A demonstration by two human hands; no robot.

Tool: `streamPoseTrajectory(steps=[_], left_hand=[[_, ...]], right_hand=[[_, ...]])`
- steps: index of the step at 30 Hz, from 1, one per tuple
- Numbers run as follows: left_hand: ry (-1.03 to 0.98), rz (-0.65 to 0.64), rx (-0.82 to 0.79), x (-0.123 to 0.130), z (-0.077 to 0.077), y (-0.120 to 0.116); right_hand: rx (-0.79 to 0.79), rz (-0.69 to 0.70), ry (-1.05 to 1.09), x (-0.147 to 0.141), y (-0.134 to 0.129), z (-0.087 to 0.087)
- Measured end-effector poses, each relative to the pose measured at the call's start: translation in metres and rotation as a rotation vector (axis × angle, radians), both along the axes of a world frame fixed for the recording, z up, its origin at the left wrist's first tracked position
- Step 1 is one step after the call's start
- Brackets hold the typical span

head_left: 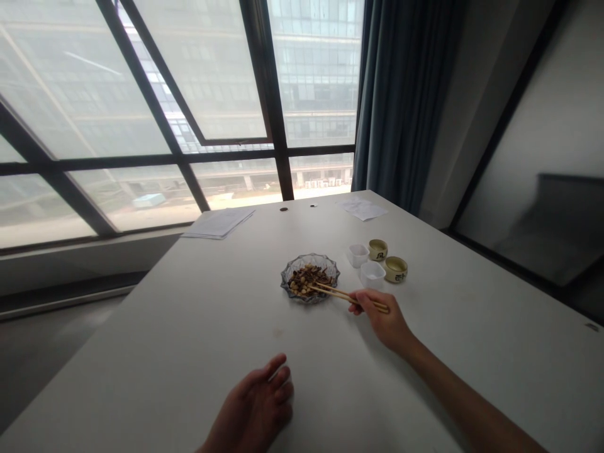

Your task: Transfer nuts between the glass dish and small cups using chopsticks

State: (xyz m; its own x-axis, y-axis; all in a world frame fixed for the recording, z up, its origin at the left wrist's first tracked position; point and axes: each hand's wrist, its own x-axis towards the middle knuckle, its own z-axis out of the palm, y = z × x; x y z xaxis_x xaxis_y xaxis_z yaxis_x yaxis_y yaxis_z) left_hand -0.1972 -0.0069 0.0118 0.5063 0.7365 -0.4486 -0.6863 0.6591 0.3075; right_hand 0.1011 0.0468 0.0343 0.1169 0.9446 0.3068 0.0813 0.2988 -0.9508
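Observation:
A pair of wooden chopsticks is gripped in my right hand, closed around their rear part. Their tips reach into a clear faceted glass dish and touch the mixed dark brown and pale pieces heaped inside. Whether a piece is pinched between the tips is too small to tell. My left hand rests on the table nearer to me, its fingers loosely curled and apart, with nothing in it.
Right of the dish stand two small white plastic cups and two yellowish-green ceramic cups with dark characters. Paper sheets lie at the far left and far right of the white table. Behind are windows and a blue curtain.

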Motion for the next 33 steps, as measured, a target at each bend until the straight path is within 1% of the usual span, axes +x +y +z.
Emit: streamPoseTrajectory(steps=[6, 12, 19, 23, 28, 33], left_hand=[[-0.007, -0.003, 0.013, -0.0002, -0.001, -0.0006], [-0.01, -0.009, 0.017, -0.001, -0.001, -0.0002], [0.0, -0.005, 0.004, -0.0033, -0.0048, 0.0002], [-0.012, -0.003, -0.007, -0.0022, -0.0035, 0.0001], [-0.021, -0.004, -0.004, -0.001, -0.001, 0.0002], [-0.028, -0.005, -0.009, -0.0033, -0.002, -0.0016]], right_hand=[[-0.005, 0.04, 0.018, -0.0031, 0.0036, -0.0053], [0.021, 0.072, 0.002, -0.0054, 0.0038, -0.0044], [0.024, 0.046, 0.027, -0.0051, 0.0037, -0.0087], [0.056, 0.035, 0.039, -0.0023, 0.0032, -0.0104], [0.077, 0.009, 0.041, -0.0003, 0.0023, -0.009], [0.116, -0.028, 0.033, 0.0017, 0.0011, -0.0047]])
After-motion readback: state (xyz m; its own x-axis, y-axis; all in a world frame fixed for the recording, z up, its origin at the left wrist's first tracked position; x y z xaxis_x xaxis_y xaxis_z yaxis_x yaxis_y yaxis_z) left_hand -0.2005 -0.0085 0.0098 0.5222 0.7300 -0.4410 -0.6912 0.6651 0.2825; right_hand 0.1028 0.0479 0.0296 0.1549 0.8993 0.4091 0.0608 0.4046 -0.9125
